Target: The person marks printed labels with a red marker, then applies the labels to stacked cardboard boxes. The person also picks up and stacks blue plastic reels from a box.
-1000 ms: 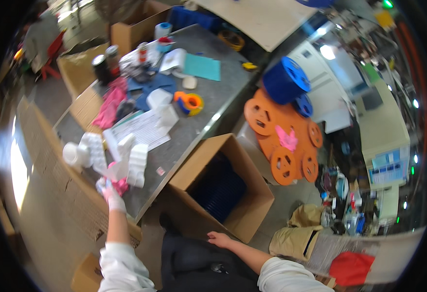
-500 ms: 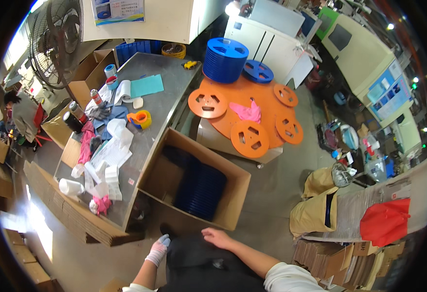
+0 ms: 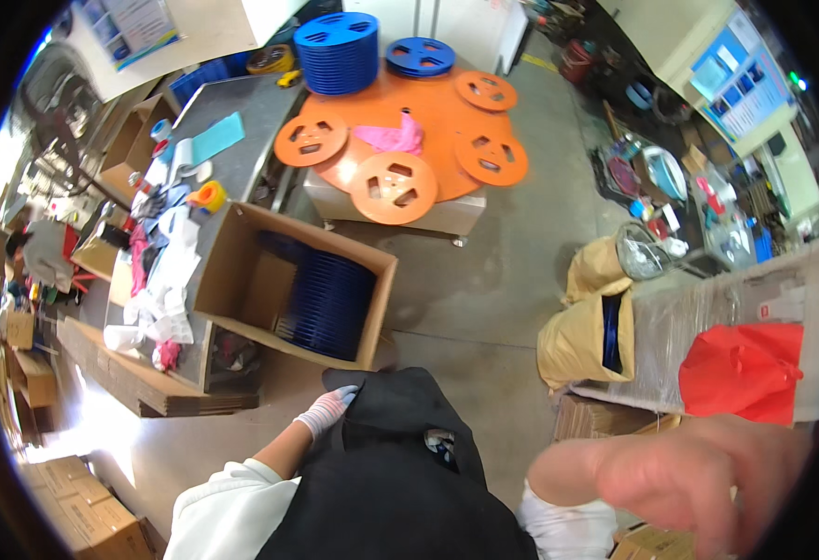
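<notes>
My left hand (image 3: pixel 327 408), in a white covering with pale blue fingertips, is at the upper left edge of my black apron (image 3: pixel 386 457). Its fingers look closed on the cloth. Close to the camera at the lower right hangs my bare right hand (image 3: pixel 699 467), slightly blurred, fingers curved and apart, with nothing visible in it. Ahead of me is an open cardboard box (image 3: pixel 232 280), tilted, with a row of dark blue reels (image 3: pixel 330 303) inside.
An orange round table (image 3: pixel 442 121) carries several orange discs (image 3: pixel 394 189) and a blue disc stack (image 3: pixel 337 56). On the left stands a cluttered grey workbench (image 3: pixel 242 107). Flattened cardboard (image 3: pixel 139 373) leans below it. Tan sacks (image 3: pixel 582 345) and a red cloth (image 3: pixel 743 373) are on the right.
My right hand has swung from the apron's front out to the right and up close to the camera. My left hand has shifted onto the apron's edge. The view has turned rightward.
</notes>
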`<state>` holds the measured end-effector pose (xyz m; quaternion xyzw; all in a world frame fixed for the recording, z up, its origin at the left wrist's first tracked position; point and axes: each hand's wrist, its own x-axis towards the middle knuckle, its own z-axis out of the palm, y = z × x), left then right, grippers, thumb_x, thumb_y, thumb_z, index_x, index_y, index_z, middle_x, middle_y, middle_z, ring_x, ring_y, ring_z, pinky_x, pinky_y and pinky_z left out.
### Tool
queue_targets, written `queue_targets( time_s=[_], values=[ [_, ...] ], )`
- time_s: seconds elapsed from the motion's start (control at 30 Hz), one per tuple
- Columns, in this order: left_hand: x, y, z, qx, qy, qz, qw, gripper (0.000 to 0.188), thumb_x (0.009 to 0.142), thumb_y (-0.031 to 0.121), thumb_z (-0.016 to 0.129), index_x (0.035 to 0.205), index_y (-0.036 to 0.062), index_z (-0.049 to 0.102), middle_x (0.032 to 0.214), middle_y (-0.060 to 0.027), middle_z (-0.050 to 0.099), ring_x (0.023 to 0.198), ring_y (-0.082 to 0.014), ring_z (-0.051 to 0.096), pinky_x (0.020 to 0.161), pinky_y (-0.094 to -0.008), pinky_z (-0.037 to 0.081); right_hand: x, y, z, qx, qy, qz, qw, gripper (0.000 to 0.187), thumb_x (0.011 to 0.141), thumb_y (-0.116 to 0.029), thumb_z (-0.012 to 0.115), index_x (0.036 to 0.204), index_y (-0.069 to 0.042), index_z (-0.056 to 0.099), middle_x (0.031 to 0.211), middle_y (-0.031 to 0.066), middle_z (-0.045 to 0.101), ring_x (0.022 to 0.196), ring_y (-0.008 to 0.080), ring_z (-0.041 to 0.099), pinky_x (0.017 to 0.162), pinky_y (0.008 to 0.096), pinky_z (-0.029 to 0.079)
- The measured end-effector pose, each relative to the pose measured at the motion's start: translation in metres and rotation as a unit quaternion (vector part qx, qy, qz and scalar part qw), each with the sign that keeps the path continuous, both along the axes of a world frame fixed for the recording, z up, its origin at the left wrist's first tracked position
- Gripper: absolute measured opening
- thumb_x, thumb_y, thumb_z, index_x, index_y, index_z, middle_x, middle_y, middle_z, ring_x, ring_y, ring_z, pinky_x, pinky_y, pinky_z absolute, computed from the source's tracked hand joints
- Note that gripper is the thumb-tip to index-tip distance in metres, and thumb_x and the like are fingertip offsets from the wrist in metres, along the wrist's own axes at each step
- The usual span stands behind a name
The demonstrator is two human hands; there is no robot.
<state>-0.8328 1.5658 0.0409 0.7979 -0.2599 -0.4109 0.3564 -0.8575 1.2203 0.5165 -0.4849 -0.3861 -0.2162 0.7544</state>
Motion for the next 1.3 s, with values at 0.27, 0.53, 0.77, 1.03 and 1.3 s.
queue_targets(
  time_s=[0.27, 0.53, 0.77, 1.03, 1.3],
  values=[
    [0.056, -0.067, -0.047, 0.028, 0.093, 0.139, 0.986, 0.042, 0.1, 0.026, 0.053, 0.136, 0.0039, 0.055, 0.125, -0.0176, 0.066, 0.116, -0.027, 0.062, 0.1, -0.0327, 0.046, 0.113, 0.027, -0.026, 0.003, -0.024, 0.274, 0.961, 0.021, 0.098, -0.018, 0.054, 0.111, -0.002, 0.057, 0.107, 0.0139, 0.059, 0.097, 0.0246, 0.061, 0.089, 0.0348, 0.048],
    [0.2, -0.149, -0.015, 0.069, 0.122, 0.242, 0.96, 0.034, 0.095, 0.035, 0.053, 0.109, 0.0083, 0.069, 0.103, -0.0171, 0.072, 0.095, -0.0349, 0.067, 0.086, -0.0415, 0.051, 0.25, 0.057, -0.077, -0.042, 0.054, 0.462, 0.884, 0.02, 0.101, -0.02, 0.05, 0.1, -0.001, 0.057, 0.094, 0.0126, 0.058, 0.089, 0.0241, 0.06, 0.083, 0.033, 0.047],
    [0.138, -0.048, -0.102, 0.057, 0.079, 0.531, 0.842, 0.035, 0.094, 0.029, 0.056, 0.122, 0.0109, 0.067, 0.117, -0.0151, 0.069, 0.109, -0.0313, 0.066, 0.095, -0.0372, 0.051, 0.466, -0.008, -0.154, -0.32, 0.31, 0.544, 0.711, 0.034, 0.1, -0.021, 0.058, 0.128, -0.002, 0.057, 0.115, 0.0089, 0.067, 0.108, 0.0164, 0.062, 0.097, 0.0307, 0.046],
    [0.166, -0.113, -0.015, 0.088, 0.221, 0.695, 0.679, 0.041, 0.095, 0.026, 0.056, 0.128, 0.0027, 0.06, 0.122, -0.0104, 0.066, 0.114, -0.0232, 0.061, 0.1, -0.0344, 0.047, 0.815, -0.062, -0.371, -0.395, 0.489, 0.046, 0.776, 0.038, 0.09, -0.02, 0.07, 0.122, -0.001, 0.06, 0.111, 0.0074, 0.065, 0.104, 0.0152, 0.06, 0.092, 0.0306, 0.048],
    [0.181, -0.204, 0.037, 0.101, 0.284, 0.726, 0.618, 0.047, 0.097, 0.03, 0.06, 0.138, 0.0084, 0.053, 0.124, -0.0154, 0.064, 0.115, -0.0306, 0.06, 0.1, -0.0395, 0.048, 1.095, 0.039, -0.398, -0.619, 0.216, -0.224, 0.721, 0.085, 0.072, -0.037, 0.083, 0.136, 0.007, 0.05, 0.132, 0.0267, 0.058, 0.124, 0.0375, 0.056, 0.105, 0.0408, 0.045]
  ],
)
